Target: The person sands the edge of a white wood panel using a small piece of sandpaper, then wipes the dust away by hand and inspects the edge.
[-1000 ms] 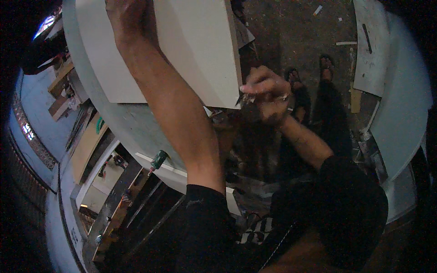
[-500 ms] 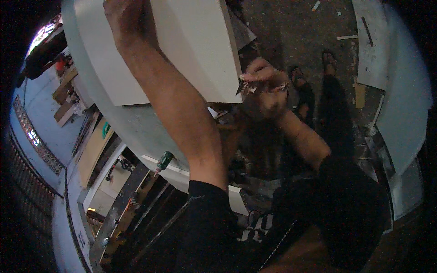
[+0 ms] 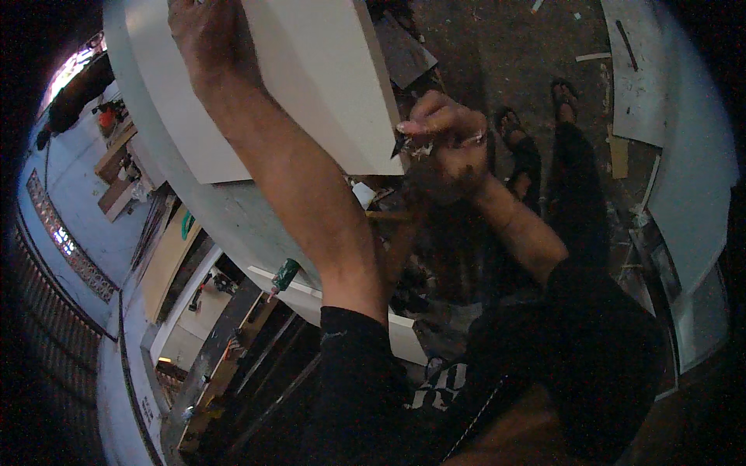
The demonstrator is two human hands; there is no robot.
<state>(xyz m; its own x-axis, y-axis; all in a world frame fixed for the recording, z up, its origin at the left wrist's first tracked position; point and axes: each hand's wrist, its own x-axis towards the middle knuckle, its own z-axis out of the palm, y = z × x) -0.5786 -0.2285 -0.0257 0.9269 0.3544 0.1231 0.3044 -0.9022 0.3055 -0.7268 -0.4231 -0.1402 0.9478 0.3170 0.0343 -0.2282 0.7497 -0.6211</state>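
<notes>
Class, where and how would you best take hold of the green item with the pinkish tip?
Grip the green item around its thick body, probably from the picture's upper left: the body is broadest, the narrow tip points lower left, and the left forearm lies close on the right.

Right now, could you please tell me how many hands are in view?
2: the left hand over the white board, partly cut off at the top; the right hand beside its near right corner.

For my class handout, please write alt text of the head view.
The right hand holds a dark pointed tool by the near corner of a pale board, while the left hand lies over the board farther away.
</notes>
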